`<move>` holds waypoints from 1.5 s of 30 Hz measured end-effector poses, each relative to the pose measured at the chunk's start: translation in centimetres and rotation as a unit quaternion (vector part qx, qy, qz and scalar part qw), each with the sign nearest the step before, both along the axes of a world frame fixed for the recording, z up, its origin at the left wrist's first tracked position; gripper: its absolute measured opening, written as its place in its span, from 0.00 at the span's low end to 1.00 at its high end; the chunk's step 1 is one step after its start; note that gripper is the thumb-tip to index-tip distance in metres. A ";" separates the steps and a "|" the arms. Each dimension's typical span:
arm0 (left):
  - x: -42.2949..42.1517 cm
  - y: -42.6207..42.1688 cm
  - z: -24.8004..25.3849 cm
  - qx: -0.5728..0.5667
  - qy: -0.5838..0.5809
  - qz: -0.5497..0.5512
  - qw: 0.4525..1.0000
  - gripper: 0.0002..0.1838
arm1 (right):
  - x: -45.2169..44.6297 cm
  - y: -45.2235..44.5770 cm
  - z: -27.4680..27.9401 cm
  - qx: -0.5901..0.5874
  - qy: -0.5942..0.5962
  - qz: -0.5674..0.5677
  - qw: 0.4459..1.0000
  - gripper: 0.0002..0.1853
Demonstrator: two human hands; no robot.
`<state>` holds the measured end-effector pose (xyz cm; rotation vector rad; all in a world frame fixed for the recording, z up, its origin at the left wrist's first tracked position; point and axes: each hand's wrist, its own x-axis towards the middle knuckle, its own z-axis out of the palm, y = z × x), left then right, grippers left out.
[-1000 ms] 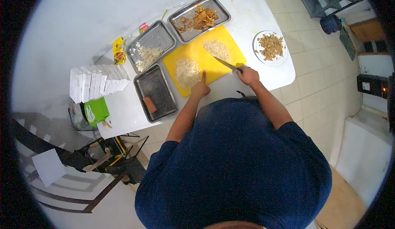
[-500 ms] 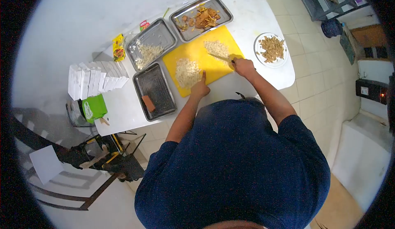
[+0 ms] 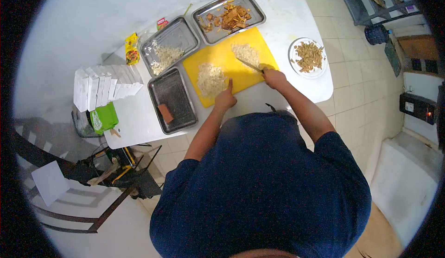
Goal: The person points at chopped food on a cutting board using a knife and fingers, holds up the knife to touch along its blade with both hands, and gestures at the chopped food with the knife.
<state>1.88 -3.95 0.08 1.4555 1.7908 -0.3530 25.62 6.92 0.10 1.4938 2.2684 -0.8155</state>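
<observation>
My right hand [image 3: 275, 78] is closed around the handle of a knife [image 3: 250, 65]. The blade lies over the yellow cutting board [image 3: 227, 54], by the lower edge of a pale chopped pile [image 3: 245, 54]. A larger pile of pale chopped pieces [image 3: 211, 79] covers the board's left part. Beside that pile is my left hand [image 3: 225, 99], its index finger stretched out onto the board and nothing visible in it. The other fingers of this hand are hard to make out.
Metal trays surround the board: one with browned pieces [image 3: 234, 18], one with pale chopped bits [image 3: 167, 58], and a dark one [image 3: 178, 103] holding a reddish-brown block [image 3: 165, 113]. A plate of brown pieces [image 3: 309, 56] sits right. White boxes [image 3: 104, 86] stand left.
The knife blade has tilted slightly, its tip shifting a little up the board. My left hand stays in nearly the same place. The whole view has shifted slightly.
</observation>
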 end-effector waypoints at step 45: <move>-0.5 -1.3 -0.2 0.031 -0.023 0.026 0.999 0.53 | 2.6 2.8 -1.9 -0.004 0.006 -0.002 1.000 0.18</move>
